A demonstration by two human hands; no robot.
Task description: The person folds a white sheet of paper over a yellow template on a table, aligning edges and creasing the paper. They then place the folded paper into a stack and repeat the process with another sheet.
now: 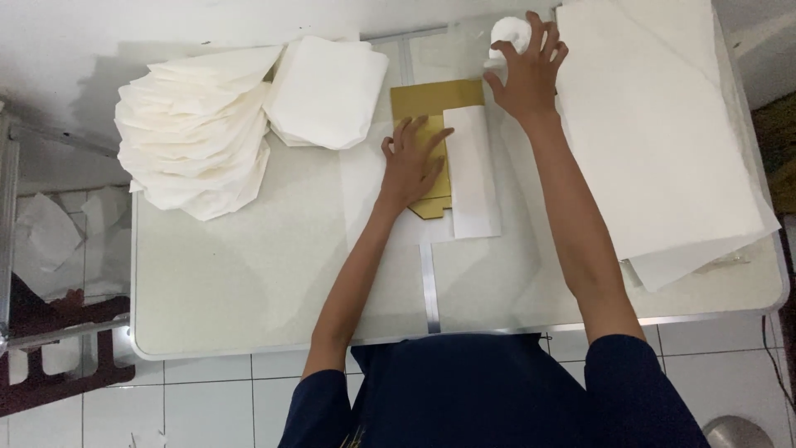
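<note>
Gold card (419, 104), shiny and flat, sits under the left hand (412, 166), pressed down with fingers spread; a white paper strip (473, 170) lies on it. Right hand (526, 70) is spread, reaching onto a white roll (507, 33) at the far edge.

Under my left grip (412, 166) lies a flat gold cardboard package blank (423, 104) at the desk's (249, 282) far middle, half covered by a white paper strip (473, 170).

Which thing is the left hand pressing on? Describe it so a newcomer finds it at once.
Start at the white table, then go to its middle near the far edge, between the fanned stack of folded white papers and the big pile of white sheets. The left hand lies flat on a gold card, partly covered by a white strip. It is the only gold thing there.
</note>
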